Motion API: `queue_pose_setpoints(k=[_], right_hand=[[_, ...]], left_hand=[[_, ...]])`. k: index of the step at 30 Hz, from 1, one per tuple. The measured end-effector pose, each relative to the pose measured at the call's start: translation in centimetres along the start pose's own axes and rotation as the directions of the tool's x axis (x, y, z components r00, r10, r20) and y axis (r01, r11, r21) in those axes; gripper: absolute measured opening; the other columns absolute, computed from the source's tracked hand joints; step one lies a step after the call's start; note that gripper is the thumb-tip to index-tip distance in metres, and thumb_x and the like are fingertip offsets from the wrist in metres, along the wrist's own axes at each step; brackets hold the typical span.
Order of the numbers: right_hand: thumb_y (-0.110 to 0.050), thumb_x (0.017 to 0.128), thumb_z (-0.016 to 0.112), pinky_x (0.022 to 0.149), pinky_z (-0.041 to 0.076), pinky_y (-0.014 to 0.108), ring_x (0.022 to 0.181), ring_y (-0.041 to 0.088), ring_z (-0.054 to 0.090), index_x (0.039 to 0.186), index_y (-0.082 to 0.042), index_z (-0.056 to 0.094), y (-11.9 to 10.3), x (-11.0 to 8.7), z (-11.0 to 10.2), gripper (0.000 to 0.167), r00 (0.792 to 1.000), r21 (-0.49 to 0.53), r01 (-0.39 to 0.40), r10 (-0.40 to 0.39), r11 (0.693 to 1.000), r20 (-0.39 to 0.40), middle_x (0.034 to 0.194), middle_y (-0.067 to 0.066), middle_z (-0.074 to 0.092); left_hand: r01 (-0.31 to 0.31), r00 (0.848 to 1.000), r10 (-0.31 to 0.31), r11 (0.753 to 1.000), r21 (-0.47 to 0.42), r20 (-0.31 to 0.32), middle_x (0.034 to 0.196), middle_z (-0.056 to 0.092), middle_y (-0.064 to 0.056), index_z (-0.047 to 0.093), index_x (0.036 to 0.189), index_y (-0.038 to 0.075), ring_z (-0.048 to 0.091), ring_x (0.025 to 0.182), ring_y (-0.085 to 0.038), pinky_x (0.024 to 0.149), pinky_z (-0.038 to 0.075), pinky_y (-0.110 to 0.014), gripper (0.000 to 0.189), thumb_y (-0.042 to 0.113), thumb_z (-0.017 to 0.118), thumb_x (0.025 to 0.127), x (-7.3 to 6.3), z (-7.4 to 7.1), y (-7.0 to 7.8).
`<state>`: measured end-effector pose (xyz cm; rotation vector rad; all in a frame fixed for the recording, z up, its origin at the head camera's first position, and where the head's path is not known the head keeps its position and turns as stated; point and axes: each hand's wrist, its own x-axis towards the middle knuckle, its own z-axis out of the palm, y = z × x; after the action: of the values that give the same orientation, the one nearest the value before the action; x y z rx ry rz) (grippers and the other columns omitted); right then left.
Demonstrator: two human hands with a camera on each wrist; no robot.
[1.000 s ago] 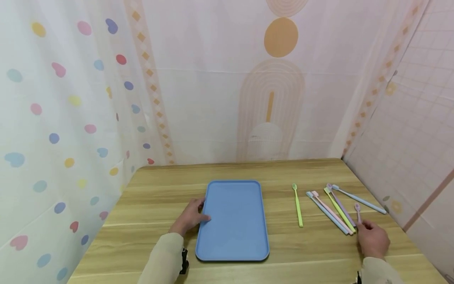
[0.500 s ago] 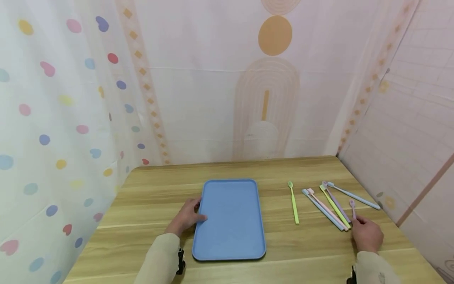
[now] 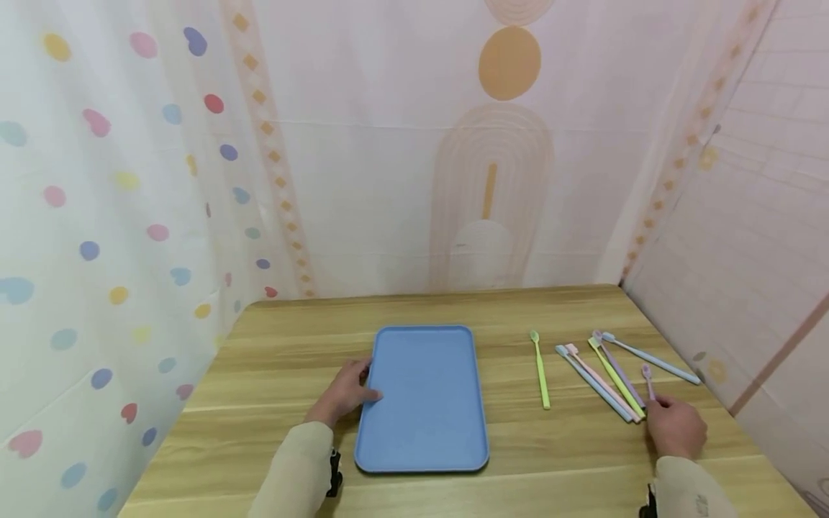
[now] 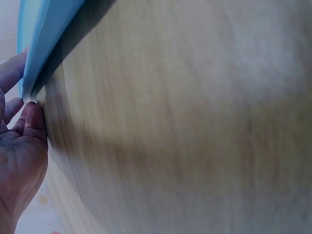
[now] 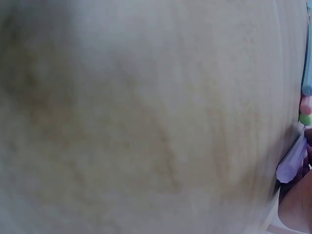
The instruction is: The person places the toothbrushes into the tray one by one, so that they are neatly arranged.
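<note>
My left hand (image 3: 345,394) grips the left edge of a blue rectangular tray (image 3: 427,399) on the wooden table. Its thumb lies over the rim; the other fingers are at the outer side, close to the tabletop in the left wrist view. At the right, my right hand (image 3: 676,426) pinches a light purple toothbrush (image 3: 648,378) by its handle, bristle end pointing away from me. Just left of it several toothbrushes lie side by side: blue (image 3: 597,387), pink (image 3: 592,374), yellow-green (image 3: 612,374) and purple (image 3: 618,369). The right wrist view shows the purple handle's end (image 5: 288,168) near the tabletop.
A green toothbrush (image 3: 541,374) lies alone between the tray and the group. Another blue toothbrush (image 3: 654,359) slants towards the table's right edge. Patterned curtains (image 3: 363,180) hang behind and beside the wooden table (image 3: 278,345).
</note>
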<state>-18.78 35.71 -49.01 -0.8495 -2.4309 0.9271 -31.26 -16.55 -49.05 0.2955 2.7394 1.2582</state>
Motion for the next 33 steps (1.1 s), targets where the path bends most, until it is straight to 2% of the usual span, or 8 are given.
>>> queue_pose_setpoints(k=[5,13,16,20,23,26,33], right_hand=[[-0.019,0.092,0.052,0.083,0.04,0.055,0.1,0.05,0.056,0.114,0.01,0.065,-0.2,-0.1,-0.3,0.039,1.0,-0.007,-0.018,0.018,1.0,0.023,0.112,0.031,0.064],[-0.023,0.094,0.048,0.084,0.041,0.055,0.106,0.05,0.052,0.123,0.008,0.062,-0.9,0.1,-0.7,0.044,0.99,0.026,-0.118,0.116,0.993,0.079,0.12,0.031,0.06],[-0.021,0.095,0.046,0.087,0.038,0.055,0.106,0.051,0.052,0.121,0.009,0.062,-1.5,0.3,-0.7,0.043,0.995,0.033,-0.075,0.073,0.997,0.062,0.118,0.032,0.061],[-0.018,0.094,0.046,0.09,0.036,0.054,0.106,0.05,0.052,0.119,0.012,0.063,-3.0,0.3,-0.4,0.042,0.998,0.102,-0.049,0.046,0.994,0.034,0.115,0.032,0.062],[-0.019,0.095,0.048,0.093,0.036,0.053,0.109,0.048,0.052,0.121,0.012,0.062,-4.6,0.3,0.2,0.043,0.995,0.185,-0.096,0.092,0.978,0.035,0.119,0.031,0.061],[-0.02,0.096,0.05,0.093,0.036,0.052,0.111,0.047,0.051,0.122,0.01,0.064,-6.2,0.3,1.2,0.042,0.993,0.225,-0.117,0.112,0.967,0.032,0.12,0.029,0.062],[-0.018,0.093,0.057,0.091,0.039,0.052,0.104,0.047,0.056,0.114,0.008,0.068,-10.5,-0.7,4.4,0.036,0.999,0.301,-0.047,0.052,0.952,-0.008,0.114,0.029,0.065]], left_hand=[[-0.018,1.0,0.018,1.0,0.013,0.0,0.13,0.045,-0.025,0.044,0.145,-0.006,0.046,0.12,-0.039,0.105,0.036,-0.054,0.073,0.003,0.077,0.081,0.0,0.1,0.1],[0.005,1.0,-0.006,1.0,0.019,0.007,0.13,0.044,-0.024,0.043,0.146,-0.004,0.047,0.12,-0.037,0.105,0.037,-0.053,0.073,0.005,0.078,0.082,0.0,0.4,0.2],[0.019,1.0,-0.019,1.0,0.015,0.002,0.13,0.044,-0.023,0.043,0.147,-0.003,0.047,0.119,-0.037,0.104,0.038,-0.053,0.074,0.005,0.077,0.082,-0.1,0.4,0.2],[0.032,0.999,-0.032,0.999,0.015,-0.003,0.13,0.044,-0.023,0.042,0.147,-0.004,0.047,0.12,-0.037,0.105,0.038,-0.053,0.074,0.005,0.077,0.083,-0.3,0.2,0.2],[0.033,0.999,-0.033,0.999,0.015,-0.001,0.133,0.043,-0.023,0.042,0.147,-0.004,0.046,0.122,-0.038,0.105,0.037,-0.053,0.074,0.005,0.077,0.083,-0.4,0.2,0.1],[0.029,1.0,-0.029,0.999,0.015,0.002,0.133,0.043,-0.023,0.042,0.147,-0.005,0.046,0.123,-0.038,0.105,0.037,-0.053,0.074,0.006,0.078,0.083,-0.4,0.2,0.0],[0.018,1.0,-0.017,1.0,0.019,-0.003,0.13,0.044,-0.022,0.043,0.146,-0.004,0.047,0.121,-0.037,0.105,0.037,-0.053,0.075,0.006,0.079,0.081,-0.4,0.2,0.0]])
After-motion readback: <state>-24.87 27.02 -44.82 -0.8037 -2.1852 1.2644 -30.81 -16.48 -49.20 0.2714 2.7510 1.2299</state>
